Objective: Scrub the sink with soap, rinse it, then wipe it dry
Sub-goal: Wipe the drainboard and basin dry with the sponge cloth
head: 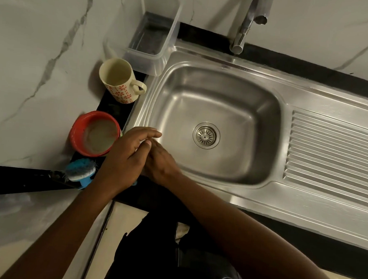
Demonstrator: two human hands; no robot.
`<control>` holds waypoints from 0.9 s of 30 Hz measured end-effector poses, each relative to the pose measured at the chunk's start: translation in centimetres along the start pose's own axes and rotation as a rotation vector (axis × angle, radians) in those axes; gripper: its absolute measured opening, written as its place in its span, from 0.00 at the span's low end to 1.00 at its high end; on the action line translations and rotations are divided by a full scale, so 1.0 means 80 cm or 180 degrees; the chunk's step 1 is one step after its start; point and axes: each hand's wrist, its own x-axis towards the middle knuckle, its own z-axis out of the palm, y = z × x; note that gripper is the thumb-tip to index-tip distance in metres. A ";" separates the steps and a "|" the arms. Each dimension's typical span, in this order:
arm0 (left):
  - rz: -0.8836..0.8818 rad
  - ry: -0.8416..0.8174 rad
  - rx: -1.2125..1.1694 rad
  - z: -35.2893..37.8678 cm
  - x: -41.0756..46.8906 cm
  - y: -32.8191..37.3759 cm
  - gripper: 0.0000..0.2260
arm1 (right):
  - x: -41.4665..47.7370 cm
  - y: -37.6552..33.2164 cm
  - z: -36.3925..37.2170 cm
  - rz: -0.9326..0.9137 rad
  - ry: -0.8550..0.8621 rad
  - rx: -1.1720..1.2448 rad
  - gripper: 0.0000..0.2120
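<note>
Left forearm (65, 225) and right forearm (248, 236) reach in from the near edge and meet at the sink's near-left corner.

Stainless sink (263, 127): set in a black counter (21, 179), basin at centre, ribbed drainboard (333, 152) to the right, tap (243, 28) at the far rim with no water running. No suds or standing water visible, so the scrub looks not yet begun. Handling, as judged: fixed, rigid steel, nothing to lift. The smooth walls will go slick once soaped, and the rounded corners and drain surround need the most pressure.

Clear plastic container (155, 29): far left, touching the sink rim.

Left hand (126, 157): lies over the right, its fingers (151, 134) straight, close together, pointing into the basin, holding nothing.

Right hand (162, 166): back showing, fingers tucked under the left palm. Cannot tell whether they are curled or clamped on anything.

Red tub (78, 133): on the counter just left of the hands, with grey paste inside, probably the soap.

Patterned mug (119, 88): beyond the tub, upright, handle toward the sink.

Blue scrub brush (81, 169): near left, bristles up, partly hidden by the left wrist. Light, with stiff bristles. Best taken by the blue body, loaded from the tub.

Drain strainer (206, 135): seated in the basin floor.
</note>
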 end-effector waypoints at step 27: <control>-0.0090 -0.0204 -0.0127 0.044 0.051 -0.004 0.17 | -0.043 0.195 -0.199 0.1971 -0.2614 -0.1980 0.21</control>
